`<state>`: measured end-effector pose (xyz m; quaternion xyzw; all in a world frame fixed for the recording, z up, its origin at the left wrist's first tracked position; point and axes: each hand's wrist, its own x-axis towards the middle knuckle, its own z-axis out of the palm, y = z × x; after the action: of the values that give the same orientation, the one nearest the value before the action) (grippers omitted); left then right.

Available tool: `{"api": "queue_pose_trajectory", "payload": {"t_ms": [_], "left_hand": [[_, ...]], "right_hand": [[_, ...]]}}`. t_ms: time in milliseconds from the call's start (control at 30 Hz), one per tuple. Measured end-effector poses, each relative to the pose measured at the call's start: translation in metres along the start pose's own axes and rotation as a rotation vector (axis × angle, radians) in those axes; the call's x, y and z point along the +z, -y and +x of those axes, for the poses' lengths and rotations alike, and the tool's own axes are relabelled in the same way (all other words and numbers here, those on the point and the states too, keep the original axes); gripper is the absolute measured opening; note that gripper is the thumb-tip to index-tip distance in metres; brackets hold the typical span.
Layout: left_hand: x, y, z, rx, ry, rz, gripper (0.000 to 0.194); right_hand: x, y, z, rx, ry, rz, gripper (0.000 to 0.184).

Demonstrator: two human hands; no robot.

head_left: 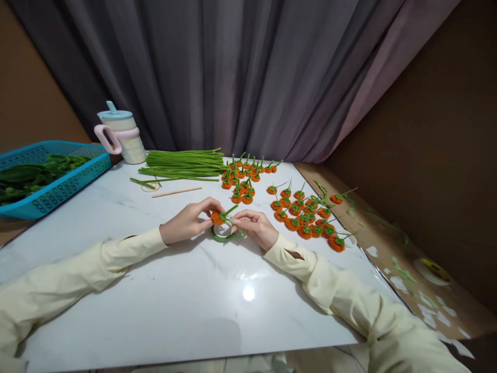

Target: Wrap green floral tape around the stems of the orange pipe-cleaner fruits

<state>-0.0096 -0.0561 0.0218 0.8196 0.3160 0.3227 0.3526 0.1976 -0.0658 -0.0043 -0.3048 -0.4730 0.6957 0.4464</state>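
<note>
My left hand (190,220) pinches a small orange pipe-cleaner fruit (217,217) with a green stem that sticks up to the right. My right hand (254,227) is closed around the stem and a roll of green tape (222,235), which hangs just below both hands over the white table (155,290). Both arms wear cream sleeves. To the right lie several finished orange fruits with green tops (303,217), and another cluster of them (243,178) lies further back.
A bundle of green pipe cleaners (182,165) lies at the back, with a thin wooden stick (176,192) in front of it. A pink-handled cup (122,135) stands at back left. A blue basket of green leaves (42,176) sits at far left. A brown board with scraps (407,259) flanks the right.
</note>
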Motion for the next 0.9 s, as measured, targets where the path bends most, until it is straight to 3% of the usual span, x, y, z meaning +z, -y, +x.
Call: {"api": "queue_pose_trajectory", "payload": {"t_ms": [133, 300, 533, 900], "left_hand": [[0.0034, -0.0061, -0.0064, 0.143, 0.021, 0.338, 0.023], [0.0061, -0.0084, -0.0082, 0.280, 0.047, 0.494, 0.024], [0.0079, -0.0090, -0.0090, 0.366, 0.052, 0.535, 0.025], [0.0101, -0.0084, -0.0097, 0.325, 0.046, 0.394, 0.027]], "right_hand": [[0.0012, 0.0008, -0.0008, -0.002, -0.006, 0.005, 0.024], [0.0013, -0.0005, -0.0015, -0.016, 0.006, -0.093, 0.022], [0.0009, -0.0020, -0.0010, -0.019, -0.026, -0.163, 0.024], [0.0004, -0.0011, -0.0015, -0.044, -0.009, -0.164, 0.027]]}}
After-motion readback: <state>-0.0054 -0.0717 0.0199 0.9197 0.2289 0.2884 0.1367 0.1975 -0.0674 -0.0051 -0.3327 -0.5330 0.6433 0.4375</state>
